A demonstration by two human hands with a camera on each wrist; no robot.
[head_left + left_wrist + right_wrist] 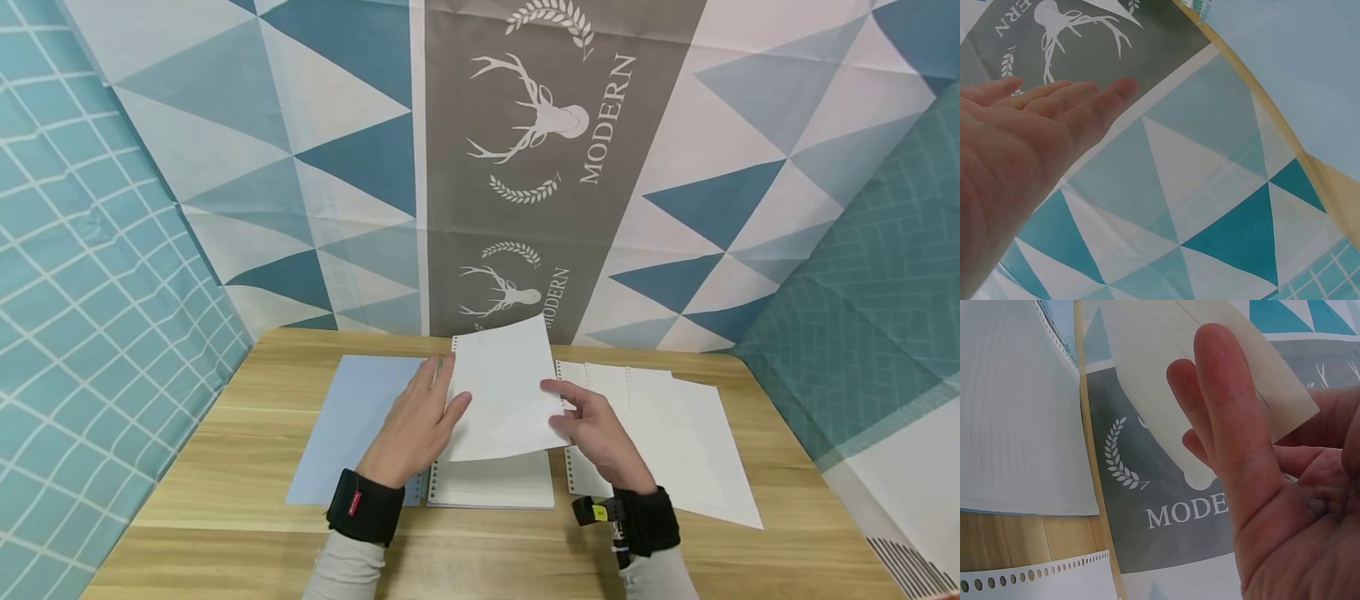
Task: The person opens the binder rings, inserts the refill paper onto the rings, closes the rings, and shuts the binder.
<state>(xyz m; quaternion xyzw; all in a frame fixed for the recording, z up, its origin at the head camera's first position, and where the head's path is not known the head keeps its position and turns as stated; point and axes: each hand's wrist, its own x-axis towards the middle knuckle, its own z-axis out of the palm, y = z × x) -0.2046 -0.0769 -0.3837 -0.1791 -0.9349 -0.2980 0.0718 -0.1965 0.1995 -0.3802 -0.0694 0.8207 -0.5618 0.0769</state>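
Note:
A white loose-leaf sheet [504,392] with punched holes at its top left is raised above an open notebook [491,487]. My right hand [600,429] pinches the sheet's right edge; in the right wrist view, fingers [1225,387] lie across one face of the sheet [1285,394]. On the other side my left hand [412,425] has straight fingers, its thumb over the sheet's left edge. In the left wrist view the left hand [1029,144] grips nothing visible; contact with the sheet is unclear. Lined pages show below the raised sheet.
Left of the pages lies the notebook's light blue cover [337,442]. Several overlapping loose sheets [675,450] with punched holes lie on the right of the wooden table [225,492]. A patterned cloth [337,167] hangs behind the table's back edge.

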